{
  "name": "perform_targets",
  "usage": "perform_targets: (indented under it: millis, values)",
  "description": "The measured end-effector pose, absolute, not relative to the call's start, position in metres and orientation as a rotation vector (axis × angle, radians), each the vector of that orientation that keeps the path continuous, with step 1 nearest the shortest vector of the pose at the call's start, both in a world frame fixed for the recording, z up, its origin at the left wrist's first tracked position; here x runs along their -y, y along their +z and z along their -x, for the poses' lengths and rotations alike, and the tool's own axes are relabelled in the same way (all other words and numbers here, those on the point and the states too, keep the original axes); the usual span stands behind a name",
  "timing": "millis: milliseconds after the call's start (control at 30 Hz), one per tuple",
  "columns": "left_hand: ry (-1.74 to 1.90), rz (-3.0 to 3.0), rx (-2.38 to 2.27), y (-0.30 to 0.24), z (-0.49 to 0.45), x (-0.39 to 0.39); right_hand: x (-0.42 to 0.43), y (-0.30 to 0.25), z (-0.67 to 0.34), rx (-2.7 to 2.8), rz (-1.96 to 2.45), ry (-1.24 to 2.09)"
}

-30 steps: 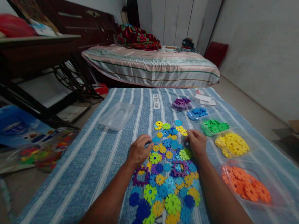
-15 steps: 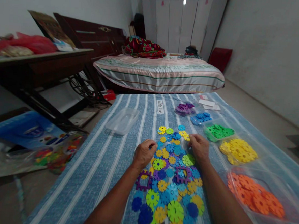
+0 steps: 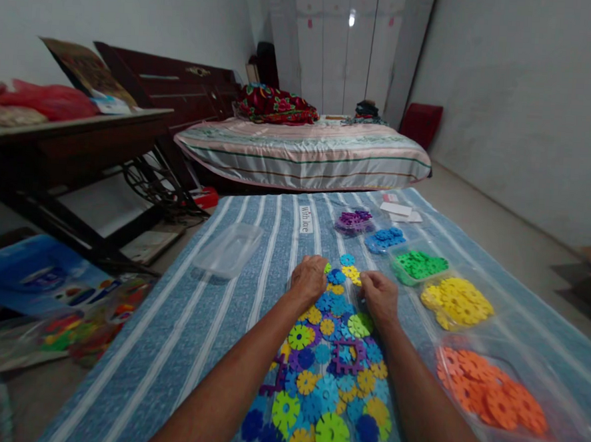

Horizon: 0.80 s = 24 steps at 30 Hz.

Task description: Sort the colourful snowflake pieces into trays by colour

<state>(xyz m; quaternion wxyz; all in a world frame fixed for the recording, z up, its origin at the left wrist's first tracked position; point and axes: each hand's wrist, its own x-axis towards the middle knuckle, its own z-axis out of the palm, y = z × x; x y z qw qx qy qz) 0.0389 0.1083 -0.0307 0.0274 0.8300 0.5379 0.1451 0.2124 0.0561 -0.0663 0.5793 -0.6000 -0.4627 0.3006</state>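
Note:
A heap of flat, toothed plastic discs (image 3: 326, 376) in blue, yellow, green and purple lies on a blue striped mat (image 3: 194, 321) in front of me. My left hand (image 3: 309, 278) is curled knuckles-up over the heap's far end; what its fingers hold is hidden. My right hand (image 3: 378, 296) is closed beside it, its fingertips pinched at a yellow disc (image 3: 351, 273). A blue disc (image 3: 346, 259) lies just beyond both hands.
Clear trays on the right hold sorted discs: purple (image 3: 354, 219), blue (image 3: 384, 238), green (image 3: 418, 263), yellow (image 3: 455, 301), orange (image 3: 490, 393). An empty clear tub (image 3: 228, 247) sits left of the heap. A bed (image 3: 304, 151) lies behind and a dark table (image 3: 70, 140) stands at left.
My left hand has moved forward and to the right, from the heap's left side to its far end, close to my right hand. The view has tilted a little.

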Motion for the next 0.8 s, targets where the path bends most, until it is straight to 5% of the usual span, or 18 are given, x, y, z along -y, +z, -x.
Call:
perform_targets:
  millis: [433,800]
  values:
    - [0.434,-2.652,-1.541,-0.033,-0.033,-0.102,-0.062,-0.07,-0.211,1.089,1.414,0.674]
    - [0.944,-2.088,-1.56,-0.045,0.032,-0.06,-0.057,-0.071,-0.212,1.087,1.429,0.712]
